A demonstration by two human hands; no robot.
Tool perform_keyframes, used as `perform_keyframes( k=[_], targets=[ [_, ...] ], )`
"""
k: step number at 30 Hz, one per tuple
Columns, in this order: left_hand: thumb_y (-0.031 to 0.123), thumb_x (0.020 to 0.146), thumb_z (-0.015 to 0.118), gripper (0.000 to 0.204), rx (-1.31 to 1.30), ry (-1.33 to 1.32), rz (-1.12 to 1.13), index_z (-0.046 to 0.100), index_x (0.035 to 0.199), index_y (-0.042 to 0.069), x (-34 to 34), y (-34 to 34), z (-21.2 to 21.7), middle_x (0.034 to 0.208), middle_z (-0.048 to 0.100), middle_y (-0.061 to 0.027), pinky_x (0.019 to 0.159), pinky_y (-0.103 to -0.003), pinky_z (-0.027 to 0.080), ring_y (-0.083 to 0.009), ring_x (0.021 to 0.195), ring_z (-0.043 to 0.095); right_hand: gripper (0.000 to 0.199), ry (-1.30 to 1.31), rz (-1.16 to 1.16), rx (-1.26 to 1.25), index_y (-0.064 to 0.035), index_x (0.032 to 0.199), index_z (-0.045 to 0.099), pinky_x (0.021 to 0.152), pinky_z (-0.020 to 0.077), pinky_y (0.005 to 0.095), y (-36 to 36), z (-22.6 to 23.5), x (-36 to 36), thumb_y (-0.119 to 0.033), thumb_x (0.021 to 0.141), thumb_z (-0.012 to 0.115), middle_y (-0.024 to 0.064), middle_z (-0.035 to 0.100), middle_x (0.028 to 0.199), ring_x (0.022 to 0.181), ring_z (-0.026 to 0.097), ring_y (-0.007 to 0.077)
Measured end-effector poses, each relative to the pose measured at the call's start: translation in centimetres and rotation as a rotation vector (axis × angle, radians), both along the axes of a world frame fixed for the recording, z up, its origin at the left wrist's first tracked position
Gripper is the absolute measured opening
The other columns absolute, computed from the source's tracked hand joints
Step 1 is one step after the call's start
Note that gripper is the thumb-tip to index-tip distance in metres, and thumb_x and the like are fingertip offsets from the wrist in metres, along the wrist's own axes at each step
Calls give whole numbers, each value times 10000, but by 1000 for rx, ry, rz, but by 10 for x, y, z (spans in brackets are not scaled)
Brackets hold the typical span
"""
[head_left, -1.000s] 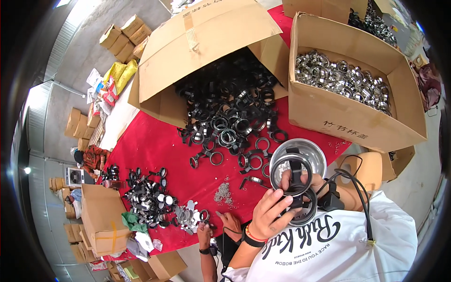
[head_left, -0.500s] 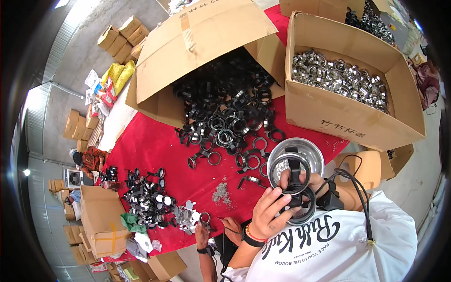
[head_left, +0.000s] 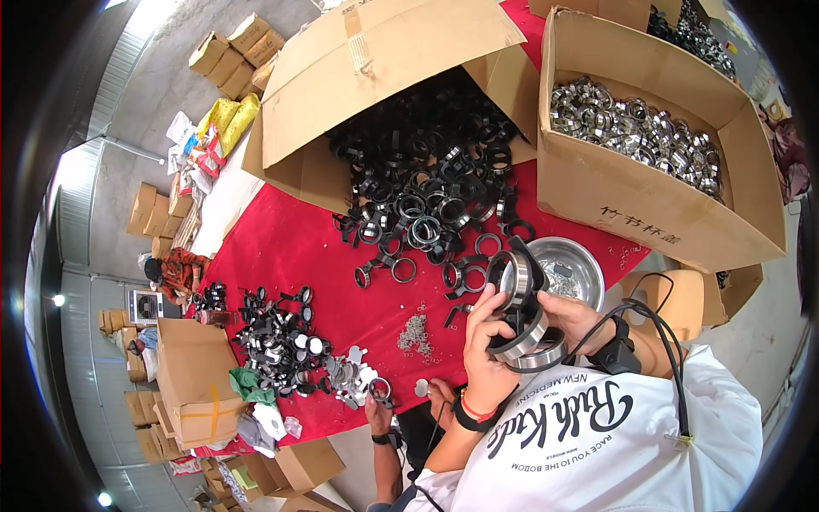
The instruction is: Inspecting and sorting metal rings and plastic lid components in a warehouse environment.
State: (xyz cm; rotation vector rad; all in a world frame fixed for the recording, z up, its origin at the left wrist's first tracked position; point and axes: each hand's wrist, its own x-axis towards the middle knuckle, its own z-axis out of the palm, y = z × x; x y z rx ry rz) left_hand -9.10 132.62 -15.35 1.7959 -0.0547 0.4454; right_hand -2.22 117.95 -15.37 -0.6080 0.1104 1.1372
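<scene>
My left hand [head_left: 488, 348], with a red bracelet and a black band at the wrist, is closed around a small group of steel rings with black plastic collars [head_left: 517, 282]. On the group's right side, my right hand [head_left: 573, 317] grips it by a black part. The rings are tilted, so their shiny outer bands show; some of their edges are hidden by my fingers. Just behind my right hand stands a round metal bowl [head_left: 589, 256] with small bits inside. A heap of similar black-collared rings [head_left: 426, 205] spills from an open carton onto the red cloth.
Beyond the bowl stands a carton [head_left: 648, 200] of silver rings. Small wire pieces [head_left: 415, 334] lie mid-table, with black-and-silver parts [head_left: 277, 341] and flat discs [head_left: 348, 375] to the left. A co-worker's hands [head_left: 380, 416] hold a ring and a disc. The red cloth [head_left: 281, 239] covers the table.
The rings in my hands have turned from face-on to tilted, showing their silver sides. My right hand has shifted lower along them. The co-worker's other hand now shows a pale disc.
</scene>
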Motion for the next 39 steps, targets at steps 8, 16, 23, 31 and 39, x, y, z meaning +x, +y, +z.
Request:
perform_keyframes(
  k=[8, 16, 23, 31, 39],
  targets=[
    [65, 713, 672, 360, -252, -2, 85, 426, 975, 51, 4, 2, -12, 1153, 476, -155, 959, -372, 347, -272, 1150, 443, 383, 21, 22, 128, -43, 1228, 409, 834, 442, 360, 7, -19, 1, -277, 925, 415, 97, 536, 1112, 1005, 526, 194],
    [179, 857, 445, 212, -1587, 583, 273, 553, 944, 18, -6, 27, -105, 836, 601, -96, 753, -347, 489, -200, 786, 573, 372, -167, 104, -183, 7, 1209, 417, 777, 484, 378, 2, -24, -4, -215, 913, 445, 162, 495, 1187, 1061, 512, 254],
    [272, 799, 512, 252, -1882, 452, 90, 572, 960, 88, 70, 98, -145, 924, 600, -66, 795, -417, 465, -213, 860, 563, 229, -145, -341, -300, -5, 1004, 529, 630, 474, 270, -53, -37, -23, -190, 894, 451, 121, 612, 913, 773, 597, 186],
    [276, 892, 466, 298, -788, 204, 15, 497, 1084, 50, 93, 38, -38, 954, 571, -56, 882, -348, 381, -184, 902, 535, 204, -338, -325, -650, -20, 959, 554, 630, 454, 237, -112, -59, -17, -199, 882, 495, 59, 598, 847, 737, 575, 127],
    [219, 863, 550, 385, -413, 611, -945, 473, 1168, -2, -83, -155, -50, 905, 592, -40, 795, -261, 421, -108, 874, 551, 219, -1323, 30, -944, 1, 936, 565, 619, 479, 327, -150, -137, 9, -181, 822, 520, 130, 611, 797, 693, 607, 236]
  ],
)
